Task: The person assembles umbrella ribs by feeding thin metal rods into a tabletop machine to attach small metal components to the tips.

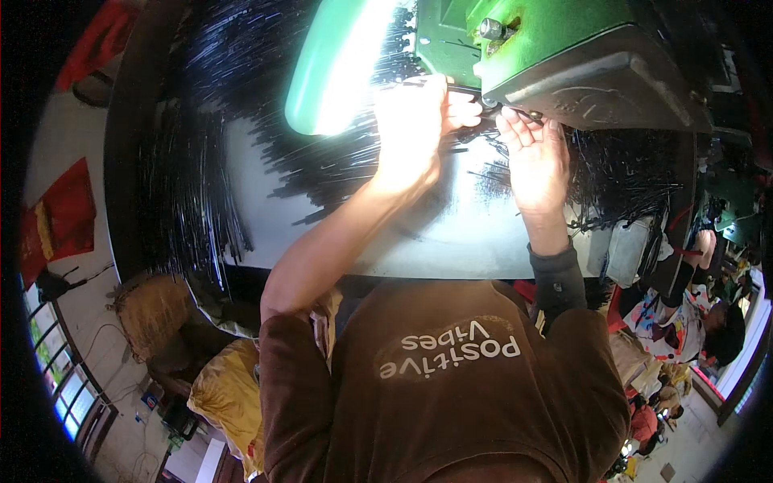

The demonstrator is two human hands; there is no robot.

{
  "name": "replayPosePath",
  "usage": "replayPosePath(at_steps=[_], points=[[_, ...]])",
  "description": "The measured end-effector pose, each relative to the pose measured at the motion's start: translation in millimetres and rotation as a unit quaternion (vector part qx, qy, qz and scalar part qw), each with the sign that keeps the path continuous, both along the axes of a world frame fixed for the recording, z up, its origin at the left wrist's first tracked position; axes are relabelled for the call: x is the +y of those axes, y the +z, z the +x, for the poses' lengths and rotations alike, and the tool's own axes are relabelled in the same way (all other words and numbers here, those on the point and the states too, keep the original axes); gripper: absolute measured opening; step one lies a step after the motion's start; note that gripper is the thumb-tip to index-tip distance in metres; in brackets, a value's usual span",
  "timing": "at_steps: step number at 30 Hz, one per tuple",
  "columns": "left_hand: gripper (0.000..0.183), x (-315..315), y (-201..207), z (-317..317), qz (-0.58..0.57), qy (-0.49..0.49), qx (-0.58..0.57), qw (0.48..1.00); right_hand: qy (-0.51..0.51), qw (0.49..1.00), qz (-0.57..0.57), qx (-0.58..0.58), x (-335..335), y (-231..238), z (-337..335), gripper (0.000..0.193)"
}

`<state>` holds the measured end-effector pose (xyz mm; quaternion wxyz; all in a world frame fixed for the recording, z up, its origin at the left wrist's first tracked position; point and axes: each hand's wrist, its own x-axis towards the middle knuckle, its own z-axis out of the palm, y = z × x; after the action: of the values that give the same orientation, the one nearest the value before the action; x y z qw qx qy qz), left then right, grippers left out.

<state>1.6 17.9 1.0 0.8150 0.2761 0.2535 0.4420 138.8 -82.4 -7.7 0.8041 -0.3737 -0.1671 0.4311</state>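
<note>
Left hand [415, 129] fingers pinching a black strip [463, 88] | right hand [538, 165] at the green machine [555, 60], grip I can't tell | looks mid-work, loose strips [193, 189] plentiful, finished ones unclear

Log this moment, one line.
left hand: at green metal machine; right hand: same machine; grip: unclear; thin black strips: across pale tabletop

white lettering [451, 348] on brown sweatshirt [475, 410]
</note>
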Motion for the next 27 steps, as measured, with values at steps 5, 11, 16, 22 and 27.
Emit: replayPosePath(at_steps=[5, 11, 16, 22, 27], points=[[0.018, 2.0, 0.9, 0.2, 0.005, 0.006, 0.023, 1.000, -0.003, 1.000, -0.021, -0.001, -0.2, 3.2, -1.7, 0.025], [0.020, 9.9, 0.7, -2.4, 0.014, -0.008, 0.059, 0.998, -0.011, 0.998, -0.057, 0.001, 0.1, 4.8, -6.5, 0.027], [0.021, 12.5, -0.2, -2.6, 0.034, -0.030, 0.034, 0.998, -0.028, 0.998, -0.054, 0.007, -1.2, 6.0, -5.0, 0.028], [0.019, 3.1, 15.4, -17.8, 0.047, -0.059, 0.083, 0.994, 0.040, 0.998, 0.038, -0.033, -6.4, 0.6, -3.7, 0.024], [0.021, 6.3, -2.6, -38.8, -0.141, -0.124, -0.038, 0.981, 0.113, 0.987, -0.044, -0.103, -47.2, 27.2, -10.1, 0.033]])
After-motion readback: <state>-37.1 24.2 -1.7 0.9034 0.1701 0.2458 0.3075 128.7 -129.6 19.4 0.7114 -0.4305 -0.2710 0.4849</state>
